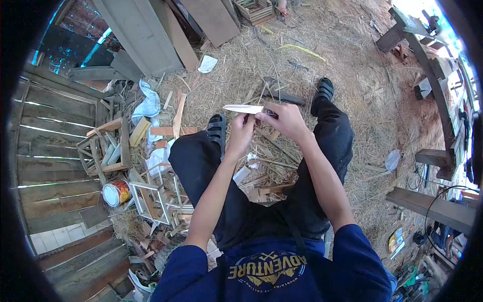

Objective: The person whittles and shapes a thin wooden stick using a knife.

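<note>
A knife (243, 108) with a pale blade and dark handle lies across the space between my knees, its tip pointing left. My right hand (288, 121) is wrapped round the handle. Just under the blade, my left hand (242, 133) has its fingers bent together in a pinch, close to the right fingertips. Whatever the left fingers hold, if anything, is too small or hidden to make out. Both hands are above the straw-covered ground, between my sandals.
A dark tool (284, 97) lies on the ground beyond my hands. Wood scraps (179, 116), a white frame (151, 204) and a paint can (116, 193) are at the left. Boards (141, 35) lean at the back left. A wooden bench (427, 60) stands at the right.
</note>
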`<state>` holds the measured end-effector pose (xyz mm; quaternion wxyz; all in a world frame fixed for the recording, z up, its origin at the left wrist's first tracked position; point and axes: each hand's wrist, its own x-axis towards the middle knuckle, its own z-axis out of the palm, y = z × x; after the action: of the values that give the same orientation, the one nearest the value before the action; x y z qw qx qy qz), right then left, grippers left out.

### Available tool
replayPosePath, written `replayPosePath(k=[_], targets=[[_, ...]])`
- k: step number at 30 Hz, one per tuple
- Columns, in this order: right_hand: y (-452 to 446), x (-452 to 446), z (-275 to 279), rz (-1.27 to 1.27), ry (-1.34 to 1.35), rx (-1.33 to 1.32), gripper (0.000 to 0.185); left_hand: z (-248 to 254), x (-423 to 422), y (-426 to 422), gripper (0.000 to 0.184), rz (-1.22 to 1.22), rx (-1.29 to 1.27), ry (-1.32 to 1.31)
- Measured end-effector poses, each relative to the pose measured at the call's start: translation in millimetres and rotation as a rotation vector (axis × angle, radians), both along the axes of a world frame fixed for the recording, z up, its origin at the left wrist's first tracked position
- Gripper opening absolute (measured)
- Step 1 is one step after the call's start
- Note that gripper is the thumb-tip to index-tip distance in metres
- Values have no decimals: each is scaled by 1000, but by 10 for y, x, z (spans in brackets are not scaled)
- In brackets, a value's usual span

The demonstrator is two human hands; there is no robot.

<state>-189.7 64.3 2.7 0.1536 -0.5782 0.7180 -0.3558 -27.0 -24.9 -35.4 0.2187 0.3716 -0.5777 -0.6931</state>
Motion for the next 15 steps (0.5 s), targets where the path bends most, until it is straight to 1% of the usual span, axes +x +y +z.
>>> replayPosePath(k=[3, 6, 8, 11, 14, 15], targets=[[16, 8, 4, 19, -20, -5, 50, 180, 12, 77, 23, 41, 65, 141], [31, 1, 27, 29, -50, 5, 47, 223, 43, 65, 26, 22, 169, 125], [43, -20, 49, 37, -83, -3, 47, 168, 57, 54, 22, 14, 150, 108], [52, -69, 26, 57, -92, -129, 45, 186, 91, 55, 17, -46, 184, 136], [106, -114, 33, 22, -107, -182, 39, 238, 152, 47, 17, -79, 260, 192], [134, -149, 35, -44, -117, -182, 36, 287, 167, 56, 17, -82, 289, 211]])
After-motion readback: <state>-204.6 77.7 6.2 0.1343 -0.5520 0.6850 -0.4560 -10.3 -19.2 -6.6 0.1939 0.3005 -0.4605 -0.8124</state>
